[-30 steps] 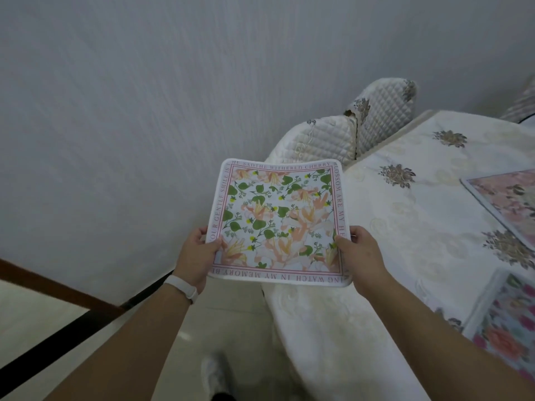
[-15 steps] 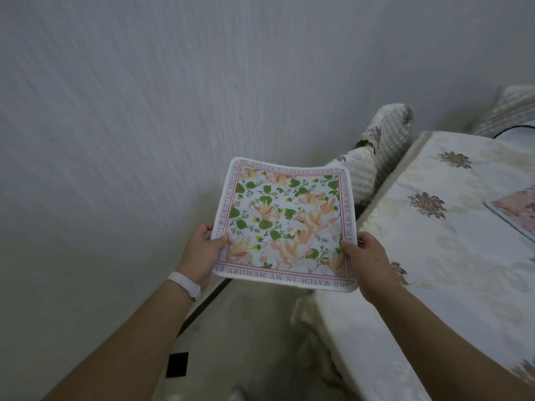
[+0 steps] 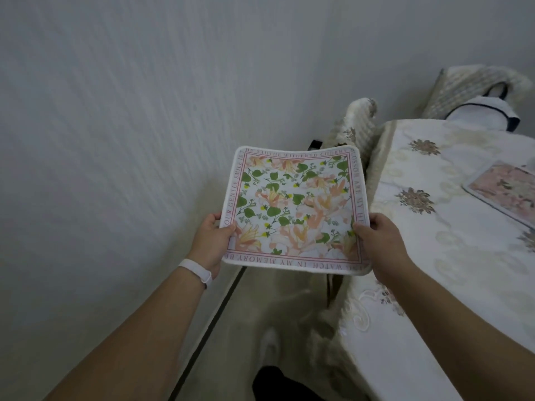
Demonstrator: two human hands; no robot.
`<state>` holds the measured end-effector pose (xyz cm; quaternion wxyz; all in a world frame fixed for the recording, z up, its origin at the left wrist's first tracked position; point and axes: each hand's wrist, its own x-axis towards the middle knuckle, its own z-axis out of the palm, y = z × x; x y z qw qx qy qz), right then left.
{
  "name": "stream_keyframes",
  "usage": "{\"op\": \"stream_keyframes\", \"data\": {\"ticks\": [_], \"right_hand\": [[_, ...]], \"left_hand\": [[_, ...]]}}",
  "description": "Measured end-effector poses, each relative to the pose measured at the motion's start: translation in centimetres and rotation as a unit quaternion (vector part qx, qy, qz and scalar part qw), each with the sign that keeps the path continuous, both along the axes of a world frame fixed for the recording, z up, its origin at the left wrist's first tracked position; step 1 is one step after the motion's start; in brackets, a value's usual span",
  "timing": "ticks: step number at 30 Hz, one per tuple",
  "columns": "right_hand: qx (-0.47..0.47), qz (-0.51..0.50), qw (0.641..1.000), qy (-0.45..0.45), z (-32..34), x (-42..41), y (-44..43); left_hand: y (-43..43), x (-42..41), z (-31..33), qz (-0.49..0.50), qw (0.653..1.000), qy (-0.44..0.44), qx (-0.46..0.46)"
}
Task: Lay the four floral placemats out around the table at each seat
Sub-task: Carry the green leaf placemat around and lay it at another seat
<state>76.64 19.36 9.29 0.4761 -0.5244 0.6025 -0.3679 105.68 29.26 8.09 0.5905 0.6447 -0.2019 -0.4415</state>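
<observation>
As I look down, my left hand (image 3: 212,244) and right hand (image 3: 382,244) gripping the square white placemat with peach flowers (image 3: 295,209) in mid-air, cream embroidered surface (image 3: 428,233) at three o'clock, pink placemat (image 3: 503,189) lying there.

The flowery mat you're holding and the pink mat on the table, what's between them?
In the head view, only bare tablecloth with brown flower prints lies between the held placemat and the pink placemat.
</observation>
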Motion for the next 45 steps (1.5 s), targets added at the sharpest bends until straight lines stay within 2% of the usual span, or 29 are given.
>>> {"op": "stream_keyframes", "data": {"ticks": [9, 17, 26, 30, 33, 37, 45], "right_hand": [[0.013, -0.113, 0.992, -0.048, -1.9, 2.5, -11.7], [0.015, -0.224, 0.973, -0.054, 0.1, -0.7, -17.1], [0.015, -0.392, 0.917, -0.071, 0.1, -5.5, -18.7], [0.021, -0.457, 0.887, -0.06, -0.7, -5.7, -20.8], [0.038, -0.493, 0.867, -0.058, -1.4, -5.0, -22.6], [0.066, -0.524, 0.848, -0.045, -1.6, -4.7, -24.8], [0.084, -0.58, 0.81, -0.032, -1.2, -6.1, -26.6]], "left_hand": [[-17.4, 3.6, 0.4, -0.083, 0.996, -0.01, 0.017], [-30.5, 0.9, 1.9, -0.206, 0.978, -0.025, 0.013], [-43.9, -7.5, 2.5, -0.399, 0.917, -0.028, -0.001], [-49.6, -10.2, 1.9, -0.461, 0.887, 0.027, 0.015], [-53.9, -11.6, 1.4, -0.498, 0.865, 0.047, 0.047], [-58.6, -13.8, 0.6, -0.541, 0.838, 0.028, 0.057], [-62.4, -19.0, -1.7, -0.592, 0.801, 0.046, 0.072]]}}
